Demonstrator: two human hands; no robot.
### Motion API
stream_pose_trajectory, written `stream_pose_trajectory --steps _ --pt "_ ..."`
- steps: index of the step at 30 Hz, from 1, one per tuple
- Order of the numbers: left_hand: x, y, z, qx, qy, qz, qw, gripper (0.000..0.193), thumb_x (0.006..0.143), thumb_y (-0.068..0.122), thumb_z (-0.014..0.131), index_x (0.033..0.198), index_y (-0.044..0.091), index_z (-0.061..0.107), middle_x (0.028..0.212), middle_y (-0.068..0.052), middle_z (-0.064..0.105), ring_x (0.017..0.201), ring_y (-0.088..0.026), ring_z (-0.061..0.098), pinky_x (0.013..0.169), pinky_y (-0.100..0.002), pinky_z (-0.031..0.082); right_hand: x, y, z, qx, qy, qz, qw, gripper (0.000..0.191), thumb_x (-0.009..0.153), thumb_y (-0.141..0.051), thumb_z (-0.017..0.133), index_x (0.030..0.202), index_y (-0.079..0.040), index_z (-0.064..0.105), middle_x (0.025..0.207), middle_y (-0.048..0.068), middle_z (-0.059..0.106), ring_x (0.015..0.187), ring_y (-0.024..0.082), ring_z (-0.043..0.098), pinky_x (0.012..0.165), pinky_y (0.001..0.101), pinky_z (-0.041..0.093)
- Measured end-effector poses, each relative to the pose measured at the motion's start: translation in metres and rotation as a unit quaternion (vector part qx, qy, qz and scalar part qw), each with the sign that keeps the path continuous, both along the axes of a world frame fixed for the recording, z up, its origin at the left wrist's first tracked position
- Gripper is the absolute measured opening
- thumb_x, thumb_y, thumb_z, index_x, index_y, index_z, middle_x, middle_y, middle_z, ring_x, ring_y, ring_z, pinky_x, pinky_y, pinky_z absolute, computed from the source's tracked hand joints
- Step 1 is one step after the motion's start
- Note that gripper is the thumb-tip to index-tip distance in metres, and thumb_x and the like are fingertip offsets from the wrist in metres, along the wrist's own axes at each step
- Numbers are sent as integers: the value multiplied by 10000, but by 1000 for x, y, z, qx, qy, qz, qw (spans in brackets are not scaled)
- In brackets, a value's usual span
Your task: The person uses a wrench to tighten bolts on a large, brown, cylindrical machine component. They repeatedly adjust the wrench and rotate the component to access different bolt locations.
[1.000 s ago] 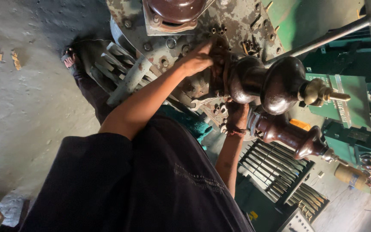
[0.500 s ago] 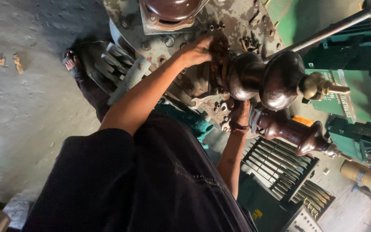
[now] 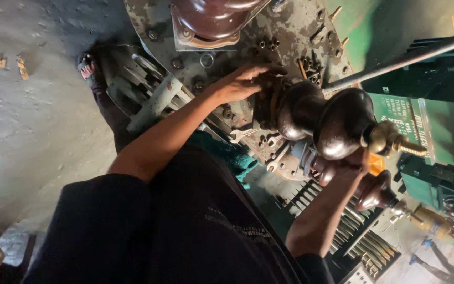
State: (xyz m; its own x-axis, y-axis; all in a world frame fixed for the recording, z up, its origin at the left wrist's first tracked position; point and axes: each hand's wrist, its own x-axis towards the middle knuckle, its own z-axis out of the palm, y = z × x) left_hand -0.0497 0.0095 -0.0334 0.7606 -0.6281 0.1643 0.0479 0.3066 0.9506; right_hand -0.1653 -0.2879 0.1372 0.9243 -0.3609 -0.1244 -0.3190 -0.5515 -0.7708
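Large worn grey-green metal transformer lid plate (image 3: 290, 31), paint flaking, fills the far centre; green tank body (image 3: 426, 131) to the right of it, grey ribbed cooling fins (image 3: 148, 97) at its left edge, more fins (image 3: 353, 236) near right. Grey concrete floor (image 3: 27, 131) on the left. Person's dark sleeves and shirt (image 3: 185, 231) cover the near bottom.

Big dark-brown glossy ceramic insulator bushing (image 3: 321, 118) stands out from the plate at centre right, brass threaded stud (image 3: 395, 142) at its tip. Second brown bushing (image 3: 211, 18) at far top, third smaller one (image 3: 374, 192) just nearer right.

Left hand (image 3: 245, 81): fingers spread, mostly open, palm resting on the base flange of the big bushing, touching it and the plate; not wrapped around anything. Right hand (image 3: 345, 165): comes up from below, pressed against the underside of the big bushing's bulb; fingers hidden behind it, so cannot tell how far closed.

Small loose bolts and nuts (image 3: 269, 44) lie on the plate just beyond the left hand. Steel rod (image 3: 395, 63) runs off to the far right.
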Motion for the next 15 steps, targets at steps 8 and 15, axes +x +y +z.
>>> stream_pose_trajectory --steps 8,15 --pt "-7 -13 55 80 183 53 978 429 854 336 791 1179 62 732 1099 -115 782 1010 -236 747 931 -405 596 137 35 -25 102 171 270 942 267 1068 -248 622 1257 -61 648 1211 70 669 1129 158 598 987 278 457" --pt "-12 -15 62 120 302 -10 946 435 879 304 722 1247 76 672 1115 -120 755 934 -228 772 857 -372 651 157 6 -73 30 327 391 860 335 1011 -257 613 1295 -107 706 1302 104 656 1231 209 598 1056 328 466"
